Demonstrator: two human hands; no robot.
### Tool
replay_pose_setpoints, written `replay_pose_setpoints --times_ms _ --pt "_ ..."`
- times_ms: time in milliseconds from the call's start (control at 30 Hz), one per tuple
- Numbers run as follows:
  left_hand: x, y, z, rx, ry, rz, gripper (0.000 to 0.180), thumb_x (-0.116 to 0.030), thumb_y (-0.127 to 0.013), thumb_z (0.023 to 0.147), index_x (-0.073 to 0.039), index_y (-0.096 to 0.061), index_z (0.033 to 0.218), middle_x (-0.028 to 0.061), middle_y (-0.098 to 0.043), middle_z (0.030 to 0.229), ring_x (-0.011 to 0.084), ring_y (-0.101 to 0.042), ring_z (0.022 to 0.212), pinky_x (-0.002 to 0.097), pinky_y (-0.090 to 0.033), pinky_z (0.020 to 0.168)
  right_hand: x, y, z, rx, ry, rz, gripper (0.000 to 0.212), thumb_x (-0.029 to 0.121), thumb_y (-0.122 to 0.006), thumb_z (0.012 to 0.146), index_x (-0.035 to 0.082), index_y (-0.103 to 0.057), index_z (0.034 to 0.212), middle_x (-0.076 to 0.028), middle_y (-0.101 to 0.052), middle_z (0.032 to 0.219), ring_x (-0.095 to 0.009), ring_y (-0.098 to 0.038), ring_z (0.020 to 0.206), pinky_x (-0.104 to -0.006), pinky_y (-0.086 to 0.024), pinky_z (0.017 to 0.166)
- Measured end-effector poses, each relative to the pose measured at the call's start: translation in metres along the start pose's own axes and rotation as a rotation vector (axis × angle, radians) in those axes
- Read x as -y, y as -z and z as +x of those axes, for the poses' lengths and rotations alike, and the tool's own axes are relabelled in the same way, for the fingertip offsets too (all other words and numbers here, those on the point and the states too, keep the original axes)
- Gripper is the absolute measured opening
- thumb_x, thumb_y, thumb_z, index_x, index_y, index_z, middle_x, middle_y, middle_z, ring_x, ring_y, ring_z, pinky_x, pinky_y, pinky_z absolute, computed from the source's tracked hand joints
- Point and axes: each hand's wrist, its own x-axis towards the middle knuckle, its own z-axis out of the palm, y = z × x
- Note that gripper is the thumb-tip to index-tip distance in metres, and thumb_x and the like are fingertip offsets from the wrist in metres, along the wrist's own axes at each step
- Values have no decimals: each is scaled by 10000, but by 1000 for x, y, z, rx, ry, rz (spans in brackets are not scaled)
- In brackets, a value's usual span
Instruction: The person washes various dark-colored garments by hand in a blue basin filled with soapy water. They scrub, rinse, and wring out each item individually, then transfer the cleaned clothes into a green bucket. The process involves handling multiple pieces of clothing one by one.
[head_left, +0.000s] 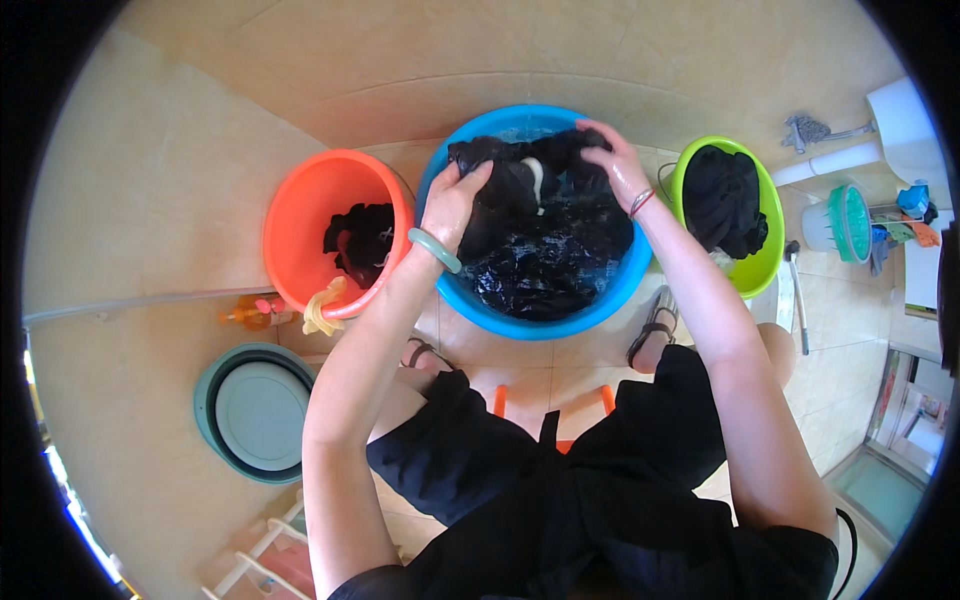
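1. Step, as I read it: you were hand-washing or rinsing the soaked black fabric garment (505,190), with its upper part lifted and spread between your hands.
2. Location: the garment was in the round blue plastic basin (540,331), toward the far side, partly in the water (524,133). More black cloth lay in the near half; couldn't tell if it was the same piece.
3. Hands: apart, one per side. Your left hand (452,207) was clamped on the garment's left end, thumb on top. Your right hand (624,175) was at its right end, thumb and fingers parted around the cloth; couldn't tell if they were gripping.
4. Next move, my judgement: it called for a firm right-side hold, then working the cloth over the water. Wet fabric would likely have been heavy and slippery; a fast pull risked splashing over the rim.
5. Garment look: black, wet, bunched and creased, with one narrow curved white strip (538,183) near the middle. Garment type unclear. Submerged folds were hidden by glare.
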Motion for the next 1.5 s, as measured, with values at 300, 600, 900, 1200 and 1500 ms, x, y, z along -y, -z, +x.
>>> replay_pose_setpoints --times_ms 300,600,900,1200,1500 --pt "-54 -40 -3 27 51 -376 317 -230 -520 904 -11 -592 1122 123 -647 1116 269 -593 1065 396 -426 975 -14 1 -44 368 -243 -280 872 424 -736 754 79 -340 1451 -190 -354 1473 -283 -312 1382 -348 -253 1120" --pt "-23 -23 22 28 93 -584 307 -232 -563 872 -11 -593 1084 125 -651 1070 279 -606 1013 402 -453 934 47 -29 -47 166 247 -808 249 293 -582 905 48 -604 873 -189 -627 864 -373 -608 816 -413 -483 710" --pt "18 85 65 -36 45 745 627 -500 -497 941 78 -567 1175 131 -648 1118 215 -609 1032 327 -449 909 103 -37 -33 -156 298 -294 313 278 -503 983 -21 -558 909 -56 -510 725 -122 -440 705 -267 -405 674" --pt "9 68 23 -458 -221 1283 383 -363 -643 862 -81 -611 1119 166 -655 1013 376 -617 941 445 -441 906 181 -33 -22 -142 187 386 221 166 -564 944 -37 -617 1015 -45 -638 944 -110 -582 867 -257 -467 777" --pt "30 -64 -33 -264 -445 764 481 -246 -746 787 -49 -535 1172 102 -621 906 197 -620 757 331 -509 703 123 -38 -14 -205 -419 854 128 74 -488 944 -32 -542 990 -148 -614 959 -259 -611 900 -398 -528 828"
